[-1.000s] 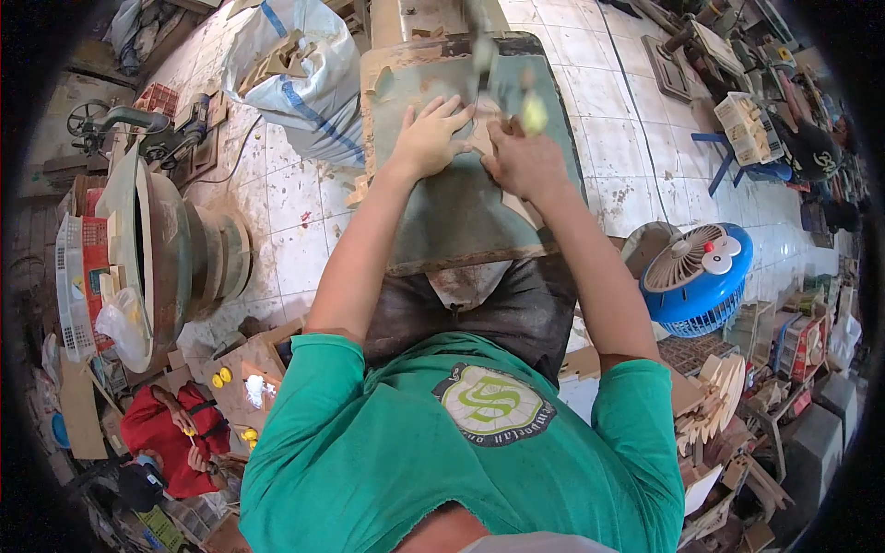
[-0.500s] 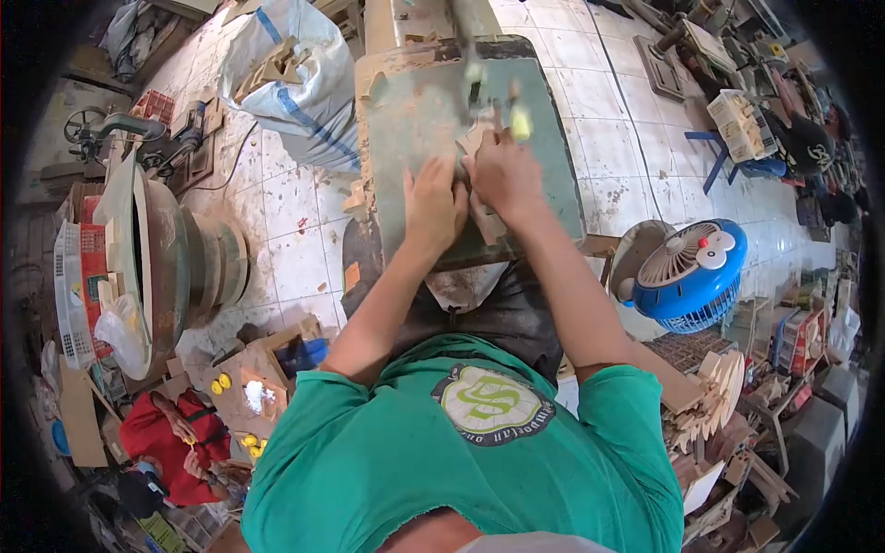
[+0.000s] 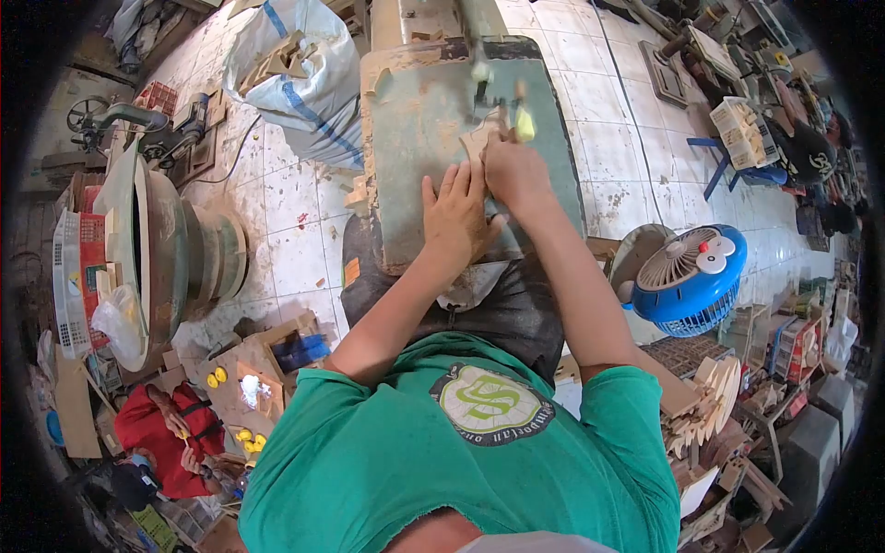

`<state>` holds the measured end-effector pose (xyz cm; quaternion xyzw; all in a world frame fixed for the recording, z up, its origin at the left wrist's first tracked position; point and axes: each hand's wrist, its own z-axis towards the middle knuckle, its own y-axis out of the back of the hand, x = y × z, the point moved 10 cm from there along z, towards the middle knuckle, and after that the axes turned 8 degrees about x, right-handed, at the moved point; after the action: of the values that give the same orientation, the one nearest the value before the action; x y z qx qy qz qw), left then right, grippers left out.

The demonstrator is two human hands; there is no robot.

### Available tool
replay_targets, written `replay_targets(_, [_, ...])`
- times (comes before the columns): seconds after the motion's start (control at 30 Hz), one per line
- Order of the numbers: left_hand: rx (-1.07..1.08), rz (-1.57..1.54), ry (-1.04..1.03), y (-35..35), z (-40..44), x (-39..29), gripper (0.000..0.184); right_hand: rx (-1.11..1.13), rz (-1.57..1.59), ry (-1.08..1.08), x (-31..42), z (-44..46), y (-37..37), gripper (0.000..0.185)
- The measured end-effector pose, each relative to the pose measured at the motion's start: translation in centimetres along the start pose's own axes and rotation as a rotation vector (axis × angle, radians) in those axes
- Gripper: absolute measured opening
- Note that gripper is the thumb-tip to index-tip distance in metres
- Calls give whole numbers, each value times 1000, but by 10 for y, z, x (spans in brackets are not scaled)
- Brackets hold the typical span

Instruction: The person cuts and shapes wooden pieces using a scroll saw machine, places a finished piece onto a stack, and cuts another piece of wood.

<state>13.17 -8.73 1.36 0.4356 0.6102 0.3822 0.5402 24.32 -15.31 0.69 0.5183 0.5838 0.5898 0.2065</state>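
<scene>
A pale wooden piece (image 3: 476, 144) lies on the worn green table (image 3: 406, 120) of a machine, under a blurred blade guide (image 3: 481, 83). My right hand (image 3: 516, 170) grips the piece along its right side, fingers curled, close to a yellow-green blurred part (image 3: 525, 125). My left hand (image 3: 456, 217) lies flat over the near end of the piece, its fingers extended forward and the thumb apart. The part of the wood beneath both hands is hidden.
A white sack (image 3: 318, 101) of wood offcuts stands left of the table. At the right is a blue fan (image 3: 687, 281). A co-worker in red (image 3: 171, 442) sits at lower left. Stacked wood pieces (image 3: 705, 396) lie at lower right.
My left hand has moved back from the table's upper left to the near end of the wood, flattening out. My right hand has shifted slightly, its fingers still curled on the piece.
</scene>
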Motion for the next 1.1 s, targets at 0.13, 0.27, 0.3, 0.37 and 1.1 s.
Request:
replay_targets(0.13, [-42, -11, -20, 8, 3, 7, 90, -86, -36, 32, 9, -9, 13, 34])
replay_targets(0.27, [-83, -58, -54, 17, 6, 10, 73, -21, -167, 41, 13, -15, 33, 30])
replay_targets(0.3, [-96, -64, -77, 19, 6, 9, 69, 45, -199, 55, 10, -15, 30, 33])
replay_targets(0.37, [-101, -64, -83, 19, 6, 10, 67, -5, -255, 109, 0, -11, 27, 36])
replay_targets(1.1, [-39, 1, -246, 31, 20, 46, 57, 109, -263, 510, -11, -5, 27, 56])
